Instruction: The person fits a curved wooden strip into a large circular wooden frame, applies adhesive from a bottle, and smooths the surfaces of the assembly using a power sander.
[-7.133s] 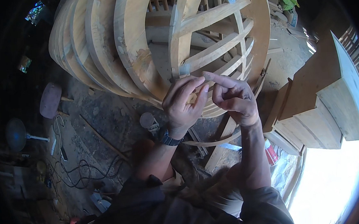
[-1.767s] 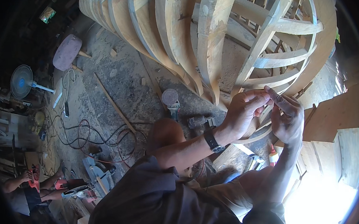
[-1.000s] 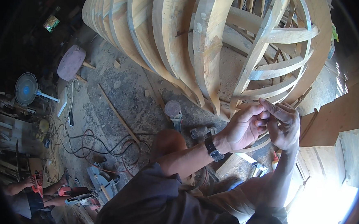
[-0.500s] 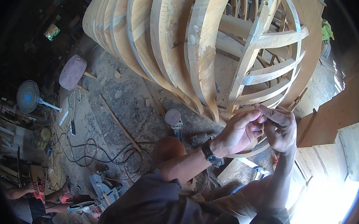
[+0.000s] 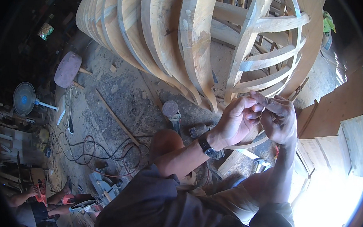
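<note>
My left hand [image 5: 239, 121], with a dark watch [image 5: 207, 147] on its wrist, is raised with fingers curled and thumb and index pinched together. My right hand [image 5: 279, 118] meets it from the right, its fingers also bent inward. The fingertips of both touch or nearly touch; whatever they pinch is too small or hidden to make out. Just beyond them rises a large curved wooden framework [image 5: 196, 33], shaped like a boat's ribs, with slats [image 5: 268, 62] crossing on its right side.
An angle grinder with a round disc [image 5: 171, 109] lies on the floor left of my hands. Tangled cables [image 5: 95, 150], a long wooden stick [image 5: 116, 116], a stool [image 5: 68, 69] and a fan [image 5: 24, 99] are farther left. Another person's hand [image 5: 31, 191] holds a red tool. Wooden panels [image 5: 334, 100] stand at right.
My hands stay pinched together, with little change in the fingers. The whole scene has shifted slightly up and left in the view.
</note>
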The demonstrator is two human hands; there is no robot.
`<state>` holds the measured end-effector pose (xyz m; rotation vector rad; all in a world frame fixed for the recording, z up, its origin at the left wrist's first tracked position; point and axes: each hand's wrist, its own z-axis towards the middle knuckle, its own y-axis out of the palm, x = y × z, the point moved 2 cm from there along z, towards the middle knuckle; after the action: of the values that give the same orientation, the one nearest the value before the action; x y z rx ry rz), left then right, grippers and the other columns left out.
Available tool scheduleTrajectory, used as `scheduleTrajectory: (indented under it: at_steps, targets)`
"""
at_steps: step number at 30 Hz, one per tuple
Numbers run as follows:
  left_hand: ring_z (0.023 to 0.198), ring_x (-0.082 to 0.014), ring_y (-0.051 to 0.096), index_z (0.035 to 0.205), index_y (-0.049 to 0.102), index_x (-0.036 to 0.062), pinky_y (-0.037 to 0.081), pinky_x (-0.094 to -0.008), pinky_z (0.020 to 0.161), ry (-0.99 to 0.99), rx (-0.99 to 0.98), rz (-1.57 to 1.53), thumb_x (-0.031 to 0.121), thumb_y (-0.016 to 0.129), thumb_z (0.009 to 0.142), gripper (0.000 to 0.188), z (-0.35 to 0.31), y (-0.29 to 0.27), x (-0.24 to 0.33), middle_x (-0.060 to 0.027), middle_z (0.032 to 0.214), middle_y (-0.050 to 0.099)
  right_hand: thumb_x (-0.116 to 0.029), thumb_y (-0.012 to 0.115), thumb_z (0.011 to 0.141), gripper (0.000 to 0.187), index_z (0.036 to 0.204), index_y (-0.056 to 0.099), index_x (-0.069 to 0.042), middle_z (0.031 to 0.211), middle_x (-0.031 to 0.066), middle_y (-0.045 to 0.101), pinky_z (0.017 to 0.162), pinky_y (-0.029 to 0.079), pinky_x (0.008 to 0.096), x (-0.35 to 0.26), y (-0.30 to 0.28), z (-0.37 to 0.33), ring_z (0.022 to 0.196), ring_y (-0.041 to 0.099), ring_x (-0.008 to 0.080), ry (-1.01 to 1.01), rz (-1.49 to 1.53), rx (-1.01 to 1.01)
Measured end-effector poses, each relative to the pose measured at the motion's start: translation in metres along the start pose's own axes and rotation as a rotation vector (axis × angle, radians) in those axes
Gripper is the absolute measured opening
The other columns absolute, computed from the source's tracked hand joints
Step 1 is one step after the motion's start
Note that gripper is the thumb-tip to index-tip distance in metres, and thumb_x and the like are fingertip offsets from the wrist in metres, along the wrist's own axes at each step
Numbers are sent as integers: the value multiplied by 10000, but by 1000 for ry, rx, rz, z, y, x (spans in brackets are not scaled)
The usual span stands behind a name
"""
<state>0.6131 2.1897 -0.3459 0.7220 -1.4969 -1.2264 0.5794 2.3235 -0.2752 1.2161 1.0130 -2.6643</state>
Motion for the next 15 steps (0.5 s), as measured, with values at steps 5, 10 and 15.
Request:
scheduleTrajectory:
  at_steps: [5,10,15]
  targets:
    - [717,-24,441,1001,565,126,409,-186,670,0,41,19,261,532,965,144,1,1,4,67,844,483,102,447,593,641,1180,691,22,797,166,738,657,601,325,7,7,-2,699,745,268,11,68,43]
    - [699,-13,448,1028,566,129,385,-189,644,28,29,31,265,525,957,159,-2,10,11,73,847,495,106,453,591,665,1211,676,19,787,137,731,665,591,319,9,12,-2,744,752,251,45,239,48]
    - [673,-18,443,1020,575,107,384,-203,656,95,10,75,261,551,965,166,0,7,16,61,842,501,77,471,605,695,1269,657,-8,643,87,648,550,497,275,6,1,-4,524,625,165,101,84,34]
